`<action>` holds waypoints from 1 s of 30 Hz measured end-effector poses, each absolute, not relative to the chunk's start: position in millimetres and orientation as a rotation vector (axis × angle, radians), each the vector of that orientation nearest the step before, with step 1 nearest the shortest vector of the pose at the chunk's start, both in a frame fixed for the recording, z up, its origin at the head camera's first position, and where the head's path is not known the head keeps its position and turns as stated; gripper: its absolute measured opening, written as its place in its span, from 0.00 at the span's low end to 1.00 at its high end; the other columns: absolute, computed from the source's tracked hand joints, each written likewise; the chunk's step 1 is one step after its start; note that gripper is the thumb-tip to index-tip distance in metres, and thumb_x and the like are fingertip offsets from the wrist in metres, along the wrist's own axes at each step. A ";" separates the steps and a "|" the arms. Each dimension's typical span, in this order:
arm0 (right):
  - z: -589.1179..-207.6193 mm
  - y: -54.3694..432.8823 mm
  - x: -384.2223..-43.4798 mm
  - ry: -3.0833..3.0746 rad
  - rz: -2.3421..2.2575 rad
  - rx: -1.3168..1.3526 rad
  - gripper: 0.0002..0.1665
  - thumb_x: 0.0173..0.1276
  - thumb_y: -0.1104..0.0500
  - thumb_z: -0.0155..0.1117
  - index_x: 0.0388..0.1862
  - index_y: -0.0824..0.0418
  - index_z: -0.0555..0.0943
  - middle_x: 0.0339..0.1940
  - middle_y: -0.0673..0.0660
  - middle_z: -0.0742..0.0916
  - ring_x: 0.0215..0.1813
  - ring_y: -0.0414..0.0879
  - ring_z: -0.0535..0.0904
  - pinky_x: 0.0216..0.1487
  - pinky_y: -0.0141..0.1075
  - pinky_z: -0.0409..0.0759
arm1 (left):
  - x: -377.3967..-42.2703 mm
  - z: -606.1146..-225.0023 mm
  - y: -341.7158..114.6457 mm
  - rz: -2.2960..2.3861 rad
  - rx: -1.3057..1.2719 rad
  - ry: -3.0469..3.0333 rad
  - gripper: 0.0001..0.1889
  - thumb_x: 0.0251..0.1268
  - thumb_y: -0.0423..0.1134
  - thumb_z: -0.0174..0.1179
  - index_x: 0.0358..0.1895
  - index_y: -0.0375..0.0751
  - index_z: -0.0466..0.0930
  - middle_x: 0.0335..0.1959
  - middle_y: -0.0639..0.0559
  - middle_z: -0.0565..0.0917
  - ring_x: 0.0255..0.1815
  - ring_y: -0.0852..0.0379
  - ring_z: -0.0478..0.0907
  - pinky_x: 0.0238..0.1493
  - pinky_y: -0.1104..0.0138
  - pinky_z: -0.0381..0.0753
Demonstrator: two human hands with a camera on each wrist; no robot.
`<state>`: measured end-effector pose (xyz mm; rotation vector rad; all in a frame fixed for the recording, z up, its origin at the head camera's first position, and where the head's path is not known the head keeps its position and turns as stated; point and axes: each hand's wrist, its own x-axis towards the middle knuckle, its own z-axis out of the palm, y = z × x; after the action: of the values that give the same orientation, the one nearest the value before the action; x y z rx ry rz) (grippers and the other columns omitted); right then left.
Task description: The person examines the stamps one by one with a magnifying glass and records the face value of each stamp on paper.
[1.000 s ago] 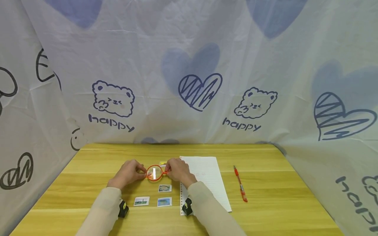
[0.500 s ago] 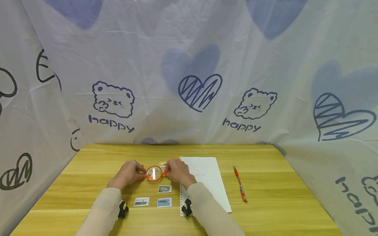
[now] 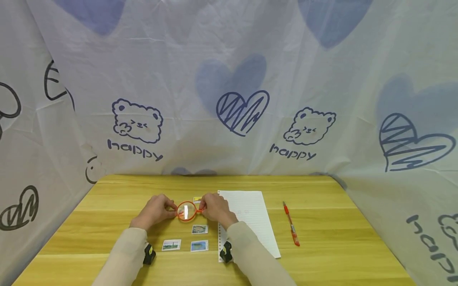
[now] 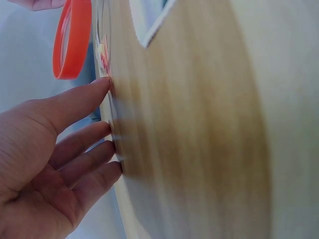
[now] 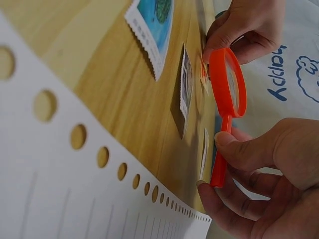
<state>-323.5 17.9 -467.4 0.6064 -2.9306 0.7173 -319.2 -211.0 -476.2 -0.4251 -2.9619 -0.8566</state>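
My right hand [image 3: 214,206] pinches the handle of a red-rimmed magnifying glass [image 5: 219,154], thumb on one side and fingers on the other. Its round lens hovers over a small stamp [image 5: 204,75] with red on it, near the table surface. At the left of the lens my left hand [image 3: 156,210] rests its fingertips on the table, the thumb tip touching the stamp's edge and the fingers loosely bent. Closer to me lie a brownish stamp [image 3: 200,229], a blue stamp [image 3: 199,245] and a green landscape stamp [image 3: 171,244]. A yellow stamp [image 3: 197,199] shows partly behind the right hand.
A lined, hole-punched paper sheet [image 3: 255,222] lies to the right, partly under the right forearm, with faint writing on it. Farther right is a red pen [image 3: 291,224]. The wooden table [image 3: 332,222] ends at a patterned cloth backdrop [image 3: 193,131].
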 end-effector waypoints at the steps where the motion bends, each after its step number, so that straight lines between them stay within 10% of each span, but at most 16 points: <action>1: -467.4 18.2 -323.2 -2.927 0.718 0.606 0.07 0.60 0.68 0.72 0.28 0.56 0.86 0.26 0.48 0.84 0.28 0.40 0.72 0.31 0.33 0.70 | -319.2 -476.4 -211.3 -0.859 -0.426 -2.959 0.06 0.58 0.35 0.75 0.38 0.40 0.93 0.56 0.31 0.86 0.60 0.33 0.83 0.65 0.42 0.78; 30: -435.9 77.8 -311.7 -2.914 0.846 0.667 0.06 0.63 0.67 0.74 0.32 0.56 0.87 0.32 0.50 0.89 0.35 0.40 0.79 0.36 0.33 0.75 | -316.8 -474.7 -210.4 -0.888 -0.389 -2.977 0.05 0.61 0.33 0.73 0.39 0.41 0.93 0.57 0.32 0.87 0.62 0.33 0.82 0.66 0.42 0.77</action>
<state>-311.7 77.8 -435.9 0.6669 -2.9140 0.8463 -316.8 -210.4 -474.7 -0.3894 -2.9767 -0.8884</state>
